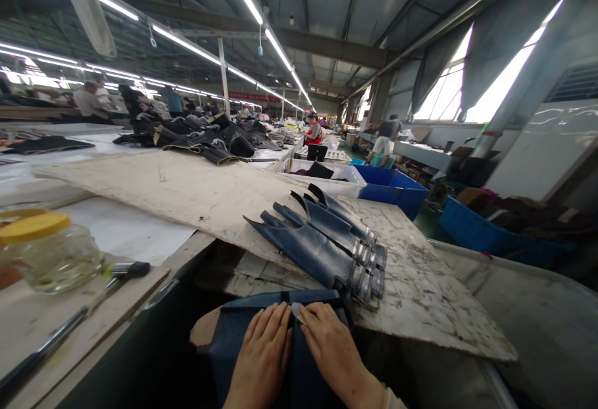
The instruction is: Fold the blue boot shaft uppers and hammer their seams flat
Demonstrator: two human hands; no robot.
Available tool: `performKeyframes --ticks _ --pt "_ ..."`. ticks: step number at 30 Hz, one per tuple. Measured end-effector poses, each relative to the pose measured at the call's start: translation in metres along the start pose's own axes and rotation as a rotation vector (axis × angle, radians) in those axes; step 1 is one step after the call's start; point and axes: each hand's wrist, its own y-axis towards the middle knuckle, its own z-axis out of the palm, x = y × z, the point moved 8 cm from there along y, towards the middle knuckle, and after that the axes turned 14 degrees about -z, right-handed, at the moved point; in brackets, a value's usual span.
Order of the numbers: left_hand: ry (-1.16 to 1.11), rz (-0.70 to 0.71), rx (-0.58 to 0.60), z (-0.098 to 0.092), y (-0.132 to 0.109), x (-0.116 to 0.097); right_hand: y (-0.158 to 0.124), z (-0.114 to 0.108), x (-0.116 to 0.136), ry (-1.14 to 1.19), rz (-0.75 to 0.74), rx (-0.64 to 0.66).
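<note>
A dark blue leather piece (pixel 224 340) lies in front of me at the bottom middle, with a tan flap at its left end. My left hand (pixel 266 340) rests flat on it, fingers stretched out side by side. Close beside it, my right hand (pixel 329 340) presses on the same leather with bent fingers. A small whitish flat piece (pixel 296 310) shows at the right hand's fingertips; its kind I cannot make out. Just beyond the hands, several dark blue leather pieces (pixel 313 241) lie overlapped on a worn board (pixel 420 297), their narrow gathered ends toward the right.
At left stand a clear jar with a yellow lid (pixel 51 253) and a black-handled brush-like tool (pixel 126 270). Dark pieces are heaped on the far table (pixel 205 135). A white bin (pixel 350 175), a blue bin (pixel 397 188) and another blue tub (pixel 486 228) stand rightward. People work farther back.
</note>
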Motion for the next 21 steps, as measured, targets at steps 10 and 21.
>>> performKeyframes --ticks 10,21 --pt "0.020 0.071 -0.064 -0.006 -0.014 0.003 0.002 0.001 -0.007 0.177 0.029 0.081" --pt "0.110 0.069 -0.117 -0.012 -0.017 0.003 0.002 0.001 -0.008 0.204 0.063 0.135"
